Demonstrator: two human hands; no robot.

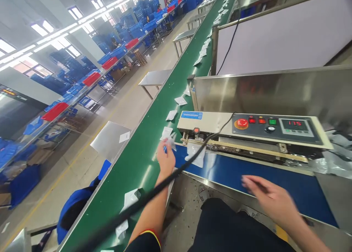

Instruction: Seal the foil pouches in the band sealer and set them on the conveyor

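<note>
We've got the L hand (166, 159) at the near end of the blue belt (302, 193), fingers pinched on a small white sachet (169, 142), though blur makes the grip hard to confirm. The R hand (271, 200) is well apart, above the blue belt, fingers spread, w/ nothing visible in it. Closest loose item is a white pouch (195, 156) on the blue belt, just right of the L hand, long axis approx across the belt. So L is the nearer hand; R lies further right, closer to us.

The blue belt runs out from under a band sealer (209, 121), whose control panel (275, 127) has a red stop btn (242, 123) and a temp readout (295, 125) showing 175. Left of us, a green conveyor (137, 193) runs far ahead, w/ white sachets (130, 198) scattered along it. A black cable (154, 187) cuts across our view.

Beyond it are stainless side tables (154, 79), racks of blue crates (121, 33), red trays (92, 79), and a co-worker (114, 43) well off in the distance.
</note>
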